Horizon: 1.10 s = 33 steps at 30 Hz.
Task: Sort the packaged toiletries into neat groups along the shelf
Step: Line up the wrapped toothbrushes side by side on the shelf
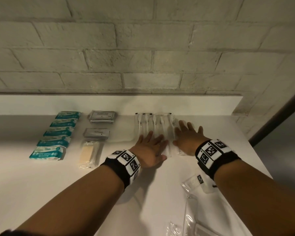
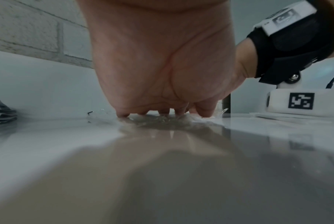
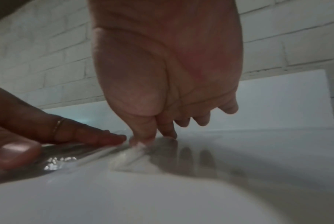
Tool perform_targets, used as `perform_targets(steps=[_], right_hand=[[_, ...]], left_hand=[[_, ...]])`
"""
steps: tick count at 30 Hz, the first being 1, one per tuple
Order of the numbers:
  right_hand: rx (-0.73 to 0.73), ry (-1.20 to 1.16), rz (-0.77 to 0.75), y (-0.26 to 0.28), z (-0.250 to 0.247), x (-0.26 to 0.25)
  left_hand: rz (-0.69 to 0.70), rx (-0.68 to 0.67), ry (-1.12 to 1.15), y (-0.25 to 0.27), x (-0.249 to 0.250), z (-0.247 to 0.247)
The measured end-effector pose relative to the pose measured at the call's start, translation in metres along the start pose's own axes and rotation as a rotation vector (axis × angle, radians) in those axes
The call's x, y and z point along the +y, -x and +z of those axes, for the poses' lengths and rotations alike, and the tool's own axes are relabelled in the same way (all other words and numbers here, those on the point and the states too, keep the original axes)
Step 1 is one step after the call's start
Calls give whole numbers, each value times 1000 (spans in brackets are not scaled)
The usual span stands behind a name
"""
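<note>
A row of several clear-wrapped toothbrush packets (image 1: 154, 126) lies on the white shelf (image 1: 109, 184) near the back wall. My left hand (image 1: 152, 143) lies flat on their near ends, fingers straight, and the left wrist view shows the fingertips (image 2: 162, 112) pressing the crinkled film. My right hand (image 1: 188, 133) rests open at the row's right side, its fingers spread; in the right wrist view its thumb and forefinger (image 3: 152, 136) touch a packet's edge (image 3: 127, 163). Neither hand grips anything.
Teal tissue packs (image 1: 56, 133) form a column at the left. Grey sachets (image 1: 101, 116) and a clear-wrapped beige bar (image 1: 89, 153) sit beside them. Loose clear packets with a comb (image 1: 194, 182) lie at the near right. The shelf ends at the right (image 1: 255, 150).
</note>
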State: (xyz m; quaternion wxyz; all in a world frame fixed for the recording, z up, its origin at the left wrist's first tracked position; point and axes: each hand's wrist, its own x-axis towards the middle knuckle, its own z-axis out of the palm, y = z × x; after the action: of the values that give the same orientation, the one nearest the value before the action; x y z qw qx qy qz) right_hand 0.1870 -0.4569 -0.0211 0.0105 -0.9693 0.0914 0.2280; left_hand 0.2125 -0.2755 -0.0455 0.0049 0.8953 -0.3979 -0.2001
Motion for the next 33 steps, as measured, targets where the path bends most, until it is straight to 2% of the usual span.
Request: perform_targets(steps=[3, 8, 11, 13, 15, 19, 33], right_hand=[[-37, 16, -43, -2, 0, 0], [-95, -44, -85, 0, -6, -8], [-40, -95, -89, 2, -8, -6], [35, -135, -130, 4, -9, -6], [50, -90, -197, 4, -8, -9], [-39, -64, -267, -3, -1, -20], [-48, -187, -248, -11, -2, -49]], left_hand=[[-12, 30, 3, 1, 1, -3], [-46, 175, -35, -3, 2, -7], [-43, 164, -13, -7, 2, -7], [-46, 183, -21, -8, 1, -6], [-67, 205, -11, -9, 0, -4], [-96, 124, 10, -9, 1, 0], [-90, 32, -5, 2, -22, -7]])
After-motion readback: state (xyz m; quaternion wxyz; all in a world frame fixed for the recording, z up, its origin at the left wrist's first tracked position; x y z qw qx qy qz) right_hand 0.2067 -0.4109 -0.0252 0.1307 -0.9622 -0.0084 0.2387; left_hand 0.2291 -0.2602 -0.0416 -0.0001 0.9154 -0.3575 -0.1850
